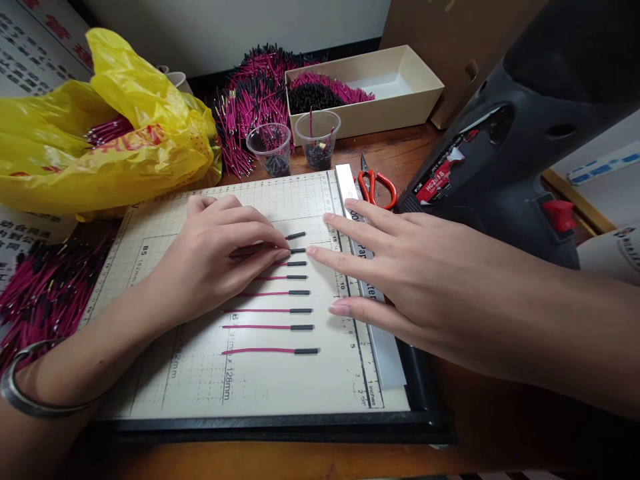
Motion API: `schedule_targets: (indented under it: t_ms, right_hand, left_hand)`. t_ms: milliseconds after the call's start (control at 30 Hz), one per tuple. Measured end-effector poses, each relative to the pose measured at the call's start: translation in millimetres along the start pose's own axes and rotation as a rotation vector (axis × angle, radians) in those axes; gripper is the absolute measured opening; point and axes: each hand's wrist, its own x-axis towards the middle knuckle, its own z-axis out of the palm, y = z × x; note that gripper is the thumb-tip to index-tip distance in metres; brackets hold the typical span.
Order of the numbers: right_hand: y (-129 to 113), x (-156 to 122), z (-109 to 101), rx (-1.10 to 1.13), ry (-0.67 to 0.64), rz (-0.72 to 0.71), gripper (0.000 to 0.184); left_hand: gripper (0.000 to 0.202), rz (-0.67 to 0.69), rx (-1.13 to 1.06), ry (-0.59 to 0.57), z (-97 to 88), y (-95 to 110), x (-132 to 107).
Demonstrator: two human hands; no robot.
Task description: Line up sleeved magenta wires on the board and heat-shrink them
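My left hand rests palm down on a gridded paper-cutter board, its fingertips pressing on a thin magenta wire with a black sleeve end. Several more such wires lie in a parallel row just below it. My right hand lies flat at the board's right side, fingers spread over the ruler strip, index tip close to the black sleeve ends.
A yellow plastic bag of wires lies at the left, with loose wires below it. Two clear cups, a cardboard box of wires, red scissors and a black heat gun stand behind and to the right.
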Motion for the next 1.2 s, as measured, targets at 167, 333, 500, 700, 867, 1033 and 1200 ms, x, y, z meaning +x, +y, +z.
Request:
schedule_targets:
  t_ms: [167,333,500,700,867,1033,1200]
  right_hand:
    - [0.3,0.2,-0.8,0.006,-0.008,-0.007,0.054]
    - [-0.2,0.5,-0.4,0.0,0.01,-0.016,0.054]
    - [-0.7,-1.2,1.0,0.0,0.006,-0.004,0.057]
    - [0.2,-1.9,1.8,0.007,-0.026,0.001,0.058]
    - [1.4,-2.3,3.2,0.01,-0.001,-0.022,0.058]
    - [2.0,-3.7,3.1,0.021,0.007,-0.021,0.058]
    - [1.0,-3.0,2.9,0.016,-0.011,-0.008,0.058]
  left_hand:
    - [0.018,-0.008,0.0,-0.008,0.0,-0.8,-0.3]
    - [0.02,-0.02,-0.004,-0.019,-0.5,0.7,-0.3]
    - [0.02,-0.029,-0.013,-0.013,-0.8,1.8,0.5]
    - [0.023,-0.068,-0.008,-0.03,-3.3,1.7,0.4]
    - [0.02,-0.079,-0.02,-0.017,-4.4,1.1,-0.8]
    - [0.021,-0.059,-0.013,-0.017,-2.5,0.4,-0.6]
    - [0.019,-0.039,-0.011,-0.008,-2.6,0.6,-0.2]
